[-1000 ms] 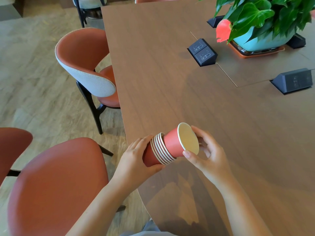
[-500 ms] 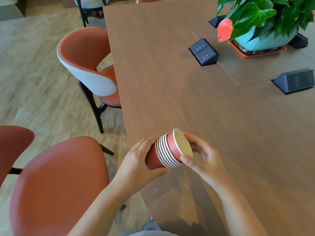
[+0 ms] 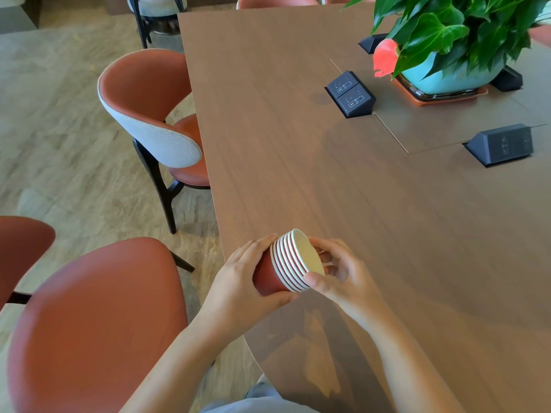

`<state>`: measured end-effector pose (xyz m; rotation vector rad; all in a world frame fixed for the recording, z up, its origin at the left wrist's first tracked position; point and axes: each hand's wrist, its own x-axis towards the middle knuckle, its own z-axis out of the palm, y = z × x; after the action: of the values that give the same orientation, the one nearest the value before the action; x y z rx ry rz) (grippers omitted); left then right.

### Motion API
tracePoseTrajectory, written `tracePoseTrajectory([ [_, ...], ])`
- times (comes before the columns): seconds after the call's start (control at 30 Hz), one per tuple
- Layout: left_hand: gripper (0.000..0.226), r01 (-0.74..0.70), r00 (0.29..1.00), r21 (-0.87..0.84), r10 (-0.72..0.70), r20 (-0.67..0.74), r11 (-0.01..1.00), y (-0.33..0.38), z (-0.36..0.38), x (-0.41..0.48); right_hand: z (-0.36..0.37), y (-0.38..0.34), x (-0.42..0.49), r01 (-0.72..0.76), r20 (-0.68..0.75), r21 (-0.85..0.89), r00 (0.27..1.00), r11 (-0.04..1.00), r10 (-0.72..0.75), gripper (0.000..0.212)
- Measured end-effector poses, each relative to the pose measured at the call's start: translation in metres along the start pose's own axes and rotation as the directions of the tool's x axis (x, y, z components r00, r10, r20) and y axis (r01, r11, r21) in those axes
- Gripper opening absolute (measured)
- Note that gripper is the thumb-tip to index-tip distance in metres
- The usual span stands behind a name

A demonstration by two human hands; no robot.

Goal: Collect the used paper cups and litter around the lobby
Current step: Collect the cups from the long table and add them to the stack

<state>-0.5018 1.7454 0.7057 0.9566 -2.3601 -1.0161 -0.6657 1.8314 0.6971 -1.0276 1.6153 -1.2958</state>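
A stack of cups (image 3: 286, 263), red with white rims, is held on its side at the left edge of the bench (image 3: 298, 144), towards the near corner, with the open mouths turned to the right; whether it rests on the bench or is held just above cannot be told. Several rims are seen packed close together, and the cream inside of the innermost cup is shown. The closed end of the stack is wrapped by the left grip (image 3: 238, 281), fingers curled over the top and thumb pressed underneath. The rim end is pinched by the right grip (image 3: 343, 275), with the thumb set against the lower rims and the fingers curled round the far side of the mouth. Both forearms are seen reaching in from the near edge. Further along the bench, two dark socket boxes (image 3: 350, 93) are raised from its surface near the middle, and a leafy plant (image 3: 453, 25) in a teal pot (image 3: 447, 79) is set on an orange tray (image 3: 423, 99) towards the far right corner. Along the left edge, rust-coloured chairs (image 3: 89, 323) are stood on a pale floor (image 3: 59, 144), one just beside the left forearm.
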Motion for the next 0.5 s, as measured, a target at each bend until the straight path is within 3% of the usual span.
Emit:
tracePoseTrajectory([
  [0.23,0.084,0.030,0.999,-0.021,-0.031,-0.042,0.999,-0.003,-0.011,-0.025,0.020,-0.007,-0.011,0.022,0.023,-0.014,1.000,1.000,-0.021,0.075],
  [0.37,0.084,0.047,0.997,-0.027,-0.049,-0.065,0.999,-0.006,-0.019,-0.048,0.036,-0.008,-0.024,0.033,0.040,-0.018,0.999,0.999,-0.032,0.059],
  [0.5,0.083,0.069,0.992,-0.043,-0.073,-0.102,0.997,-0.007,-0.028,-0.075,0.053,-0.013,-0.040,0.065,0.064,-0.048,0.996,0.997,-0.062,0.058],
])
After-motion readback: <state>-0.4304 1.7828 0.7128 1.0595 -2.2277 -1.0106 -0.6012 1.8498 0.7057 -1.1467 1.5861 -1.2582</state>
